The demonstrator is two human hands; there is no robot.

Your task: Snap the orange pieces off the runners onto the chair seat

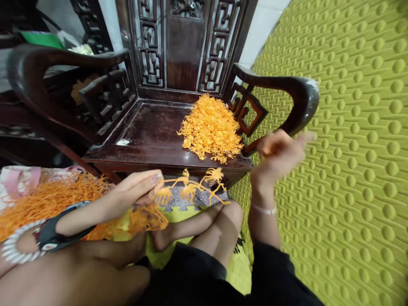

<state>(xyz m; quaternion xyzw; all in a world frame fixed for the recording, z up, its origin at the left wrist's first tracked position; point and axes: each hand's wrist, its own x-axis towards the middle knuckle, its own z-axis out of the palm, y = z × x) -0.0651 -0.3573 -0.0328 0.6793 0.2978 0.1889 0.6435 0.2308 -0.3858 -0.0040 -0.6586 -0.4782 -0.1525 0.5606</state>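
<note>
Left hand [135, 190] pinching an orange plastic sprue strip [191, 187], fingers closed on its end, strip sticking out rightward just below the dark wooden chair [153, 131] seat edge. Right hand [279, 153] blurred beside the chair's armrest, grip impossible to tell. Lying heaped on seat: orange pieces [210, 127]. Resting at left: tangled orange strips [51, 199].

This looks like a room in a home, used for small handwork. A carved dark wooden armchair [165, 127] stands on a green foam floor mat [350, 148] with raised dots, and the person sits barefoot on this floor.
</note>
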